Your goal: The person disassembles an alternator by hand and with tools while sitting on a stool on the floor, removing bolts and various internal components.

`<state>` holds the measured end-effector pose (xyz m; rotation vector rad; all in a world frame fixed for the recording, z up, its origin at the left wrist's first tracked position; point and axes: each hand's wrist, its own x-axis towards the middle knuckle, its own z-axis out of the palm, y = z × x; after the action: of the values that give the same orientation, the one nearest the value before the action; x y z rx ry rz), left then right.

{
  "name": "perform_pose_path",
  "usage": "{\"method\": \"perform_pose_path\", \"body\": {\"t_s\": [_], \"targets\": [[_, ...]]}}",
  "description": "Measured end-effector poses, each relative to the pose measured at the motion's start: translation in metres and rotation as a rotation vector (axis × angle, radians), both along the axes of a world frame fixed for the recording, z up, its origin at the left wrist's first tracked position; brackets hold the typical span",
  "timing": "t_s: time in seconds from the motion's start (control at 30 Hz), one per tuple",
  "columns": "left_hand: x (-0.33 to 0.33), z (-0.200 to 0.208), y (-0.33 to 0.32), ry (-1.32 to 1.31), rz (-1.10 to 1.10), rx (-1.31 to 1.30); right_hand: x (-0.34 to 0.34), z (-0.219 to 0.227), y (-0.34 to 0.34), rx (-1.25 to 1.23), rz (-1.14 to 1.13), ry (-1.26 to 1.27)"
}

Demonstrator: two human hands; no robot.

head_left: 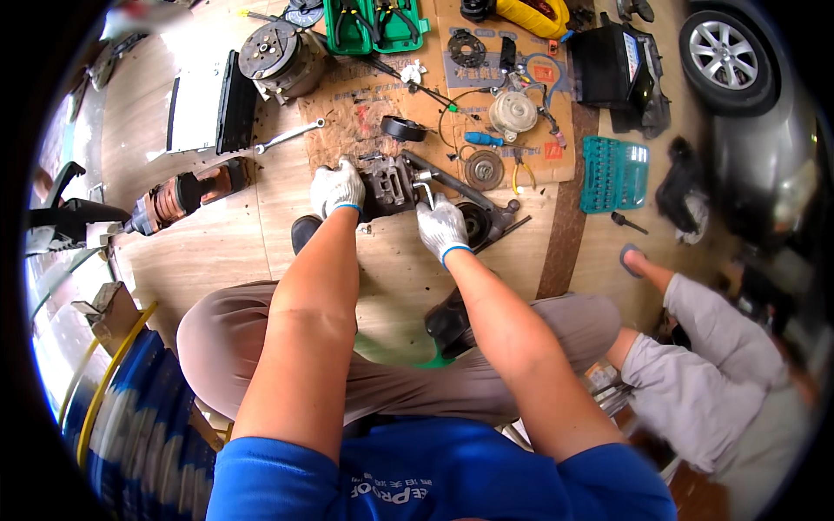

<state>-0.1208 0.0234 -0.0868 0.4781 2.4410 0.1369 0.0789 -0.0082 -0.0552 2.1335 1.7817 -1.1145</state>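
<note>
A blocky grey metal car part, with ribs and recesses in its top, lies at the near edge of the cardboard in front of me. My left hand, in a white knit glove, is closed against its left side and steadies it. My right hand, gloved the same way, grips a silver L-shaped hex key at the part's right side. Whether the key's tip sits in a bolt is too small to tell. Just right of the part lie a dark bar, a hammer and a black pulley.
A combination wrench, black ring, blue-handled screwdriver, round metal motor and rusty disc lie around. Right are a teal socket case and car wheel. Another person's leg is near at right.
</note>
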Motion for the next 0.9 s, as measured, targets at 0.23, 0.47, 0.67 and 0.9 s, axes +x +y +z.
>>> {"method": "perform_pose_path", "body": {"t_s": [0.23,0.47,0.67,0.9], "targets": [[0.003,-0.01,0.003,0.053,-0.015,0.024,0.017,-0.032,-0.019,0.31,0.426,-0.192],[0.002,-0.011,0.004,0.021,-0.022,-0.03,0.023,-0.061,-0.029,0.426,0.362,-0.16],[0.008,0.011,0.005,0.075,-0.011,0.046,0.02,-0.077,-0.022,0.723,0.244,-0.056],[-0.016,-0.048,-0.005,0.174,-0.179,0.005,0.017,-0.079,-0.023,0.96,0.123,0.169]]}}
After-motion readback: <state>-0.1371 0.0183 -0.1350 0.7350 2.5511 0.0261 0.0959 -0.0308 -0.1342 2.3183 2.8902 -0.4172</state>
